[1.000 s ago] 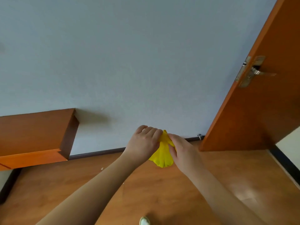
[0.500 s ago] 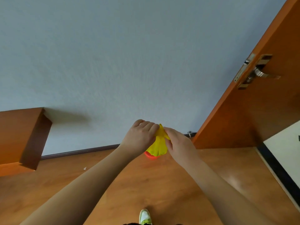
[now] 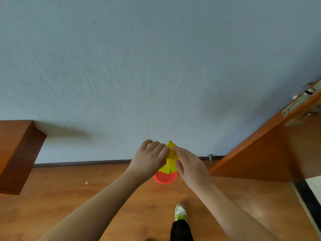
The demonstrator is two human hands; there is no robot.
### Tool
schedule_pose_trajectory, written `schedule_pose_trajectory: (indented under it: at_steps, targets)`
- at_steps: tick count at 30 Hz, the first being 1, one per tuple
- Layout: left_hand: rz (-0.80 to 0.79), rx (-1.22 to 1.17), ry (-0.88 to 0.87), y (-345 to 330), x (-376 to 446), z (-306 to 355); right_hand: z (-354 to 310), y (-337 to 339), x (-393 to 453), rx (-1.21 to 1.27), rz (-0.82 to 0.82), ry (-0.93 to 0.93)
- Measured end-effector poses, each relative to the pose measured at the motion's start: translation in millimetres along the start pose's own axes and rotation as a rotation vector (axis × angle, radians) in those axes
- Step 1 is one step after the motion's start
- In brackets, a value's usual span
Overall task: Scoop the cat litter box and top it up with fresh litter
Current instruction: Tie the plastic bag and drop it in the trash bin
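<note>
Head camera view: beside a wooden cabinet (image 3: pixel 15 153), a left hand (image 3: pixel 149 160) with curled fingers and a right hand (image 3: pixel 190 166) pinch a crumpled yellow bag (image 3: pixel 169 160) between them, held above an orange bin (image 3: pixel 165 178) on the wooden floor (image 3: pixel 69 202), an open door (image 3: pixel 278 150) at right.

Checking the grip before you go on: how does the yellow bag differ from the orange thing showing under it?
The yellow bag is soft and crumpled, pinched between the left hand and right hand; the orange thing looks smooth and rounded, and no hand touches it. The bag is mostly in view; the orange thing shows only below the bag. Both are brightly coloured.
</note>
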State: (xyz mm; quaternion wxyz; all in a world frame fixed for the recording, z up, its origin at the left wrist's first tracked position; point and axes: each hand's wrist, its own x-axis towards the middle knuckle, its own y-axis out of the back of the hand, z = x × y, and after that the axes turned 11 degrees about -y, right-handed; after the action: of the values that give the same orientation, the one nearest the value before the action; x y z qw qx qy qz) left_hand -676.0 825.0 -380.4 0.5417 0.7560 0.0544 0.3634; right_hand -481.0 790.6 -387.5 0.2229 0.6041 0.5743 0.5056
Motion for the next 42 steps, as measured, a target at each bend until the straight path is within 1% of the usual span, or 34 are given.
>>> schedule_pose_trajectory:
  at_steps: [3, 8, 14, 22, 28, 35, 38, 42]
  targets:
    - [-0.029, -0.009, 0.078, -37.5, 6.9, -7.4, 34.7, -28.8, 21.2, -0.002, -0.007, 0.054]
    - [-0.125, -0.018, 0.218, -110.2, 9.8, -20.1, 88.4, -89.1, 53.3, 0.000, -0.064, 0.120]
    - [-0.175, -0.048, 0.301, -197.0, -0.4, -33.2, 135.7, -172.9, 57.7, 0.021, -0.090, 0.079]
    - [-0.234, -0.079, 0.293, -336.0, -57.3, -31.1, 200.0, -298.0, 24.3, -0.065, -0.138, 0.046]
    - [-0.300, -0.098, 0.330, -441.0, -118.9, -7.4, 249.8, -400.0, -20.1, -0.090, -0.173, 0.030]
    - [-0.291, -0.075, 0.345, -549.2, -169.5, 8.0, 299.5, -499.1, -59.7, -0.137, -0.210, 0.030]
    - [-0.250, -0.090, 0.363, -588.8, -190.6, 10.7, 314.7, -534.3, -66.3, -0.156, -0.187, 0.040]
    - [-0.250, -0.065, 0.339, -631.7, -215.1, 10.5, 332.9, -574.8, -79.0, -0.150, -0.135, 0.080]
